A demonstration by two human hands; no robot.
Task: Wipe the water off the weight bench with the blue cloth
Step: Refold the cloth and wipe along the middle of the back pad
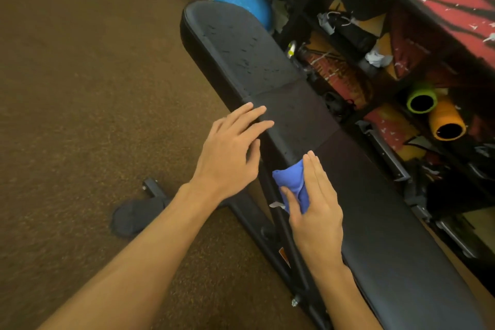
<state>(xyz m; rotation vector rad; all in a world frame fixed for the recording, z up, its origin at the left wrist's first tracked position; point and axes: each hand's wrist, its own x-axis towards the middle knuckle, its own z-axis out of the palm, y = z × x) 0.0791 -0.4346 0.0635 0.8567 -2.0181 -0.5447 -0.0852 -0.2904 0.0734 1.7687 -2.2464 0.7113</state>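
Blue cloth (290, 182) at bench (375, 222) edge; pinched between right hand (316, 211) thumb, fingers (318, 177)

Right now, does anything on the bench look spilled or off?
Yes: water droplets speckle the far pad of the weight bench, with a few on the middle section. The nearest pad looks dry. The blue cloth is bunched under the right hand at the bench's edge, short of the wettest patch.

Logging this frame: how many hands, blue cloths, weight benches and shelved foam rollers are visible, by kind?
Hands: 2, left hand, right hand
Cloths: 1, crumpled blue cloth
Benches: 1, black padded weight bench
Foam rollers: 2, green foam roller, orange foam roller
Total: 6
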